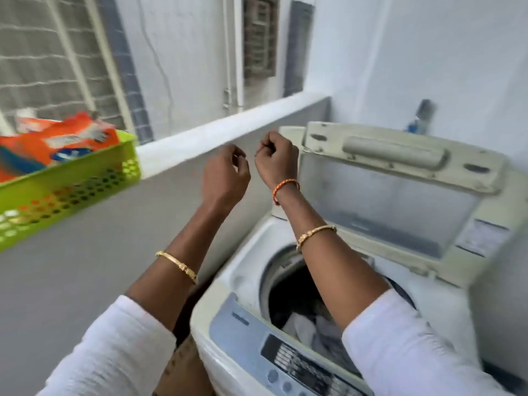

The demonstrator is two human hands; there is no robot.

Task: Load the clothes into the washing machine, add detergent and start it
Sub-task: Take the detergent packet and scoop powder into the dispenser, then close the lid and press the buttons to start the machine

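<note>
Head view: both hands raised above the open top-loader, no item in either grip.

Washing machine (245,284) sits lower right, its drum opening facing straight up; lid (394,192) folded back and standing up toward the far wall, long edge running left to right. Clothes (303,327) lie inside the drum, pale and grey fabric, partly hidden by the right forearm. Control panel (285,358) along the near edge. Left hand (225,175): fingers loosely curled, grip empty, just left of the machine. Right hand (275,158): fingers curled into a fist, grip closed on nothing visible, near the lid's left corner. Orange detergent packet (57,138) lies in a green basket (71,184) at far left on the ledge (200,132), well apart from both hands. Frame blurred.
</note>
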